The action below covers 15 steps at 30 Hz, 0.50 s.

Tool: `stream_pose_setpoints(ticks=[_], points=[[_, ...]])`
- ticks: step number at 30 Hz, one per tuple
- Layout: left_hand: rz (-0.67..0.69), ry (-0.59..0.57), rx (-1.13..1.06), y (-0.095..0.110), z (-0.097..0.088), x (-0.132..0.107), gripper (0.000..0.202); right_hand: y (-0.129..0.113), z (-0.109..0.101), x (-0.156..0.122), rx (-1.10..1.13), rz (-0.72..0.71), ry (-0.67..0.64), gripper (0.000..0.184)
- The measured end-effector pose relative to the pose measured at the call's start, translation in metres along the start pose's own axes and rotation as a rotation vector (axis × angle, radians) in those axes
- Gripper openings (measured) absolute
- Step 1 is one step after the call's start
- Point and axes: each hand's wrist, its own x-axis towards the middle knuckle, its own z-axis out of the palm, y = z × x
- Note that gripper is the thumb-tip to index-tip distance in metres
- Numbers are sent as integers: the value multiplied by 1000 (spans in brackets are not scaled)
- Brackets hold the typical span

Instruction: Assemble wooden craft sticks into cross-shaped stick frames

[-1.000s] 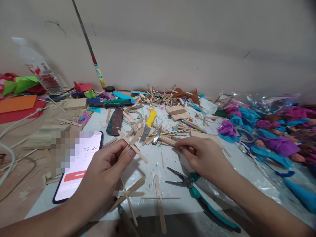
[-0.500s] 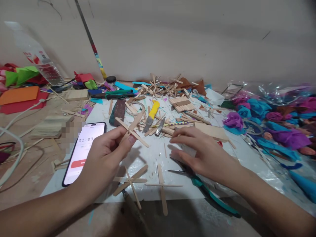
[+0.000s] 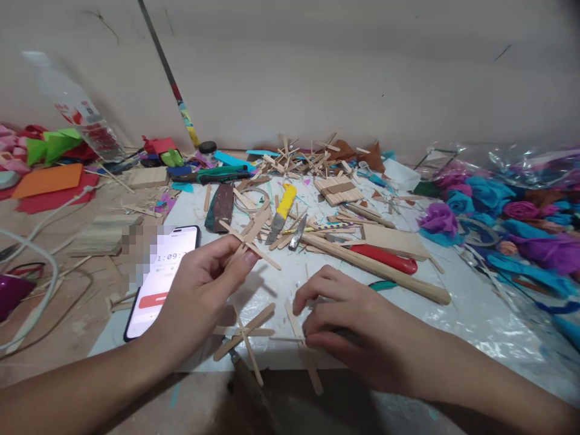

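My left hand (image 3: 203, 284) pinches a cross of craft sticks (image 3: 248, 241) between thumb and fingers, above the white sheet. Low over the sheet, the curled fingers of my right hand (image 3: 344, 326) close on a second, flat-lying craft-stick cross (image 3: 312, 371), made of a wide stick and a thin one. That hand covers part of this cross. Between the hands lies a star of three crossed craft sticks (image 3: 244, 331), partly over a tool with a wooden handle (image 3: 249, 377). A teal handle (image 3: 383, 285) shows just behind my right hand.
Left of my left hand lies a lit phone (image 3: 156, 290). Beyond are a yellow-handled knife (image 3: 283, 208), a red handle (image 3: 385, 258), a long wooden handle (image 3: 408, 279), a stick bundle (image 3: 339, 190) and a loose stick pile (image 3: 294, 162). Paper flowers (image 3: 439, 220) crowd the right; a plastic bottle (image 3: 86, 115) stands back left.
My right hand has moved down and toward me, onto the two-stick cross, which has turned slightly. The red and long wooden handles are now uncovered. My left hand keeps its hold.
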Motion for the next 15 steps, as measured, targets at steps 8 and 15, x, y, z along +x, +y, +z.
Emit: stream_pose_setpoints(ticks=[8,15], points=[[-3,-33,-8,-2,3,4,31,1,13,7,-53,-14,-15,15],[13,-48,16,-1,2,4,37,-4,11,6,238,181,132,12]])
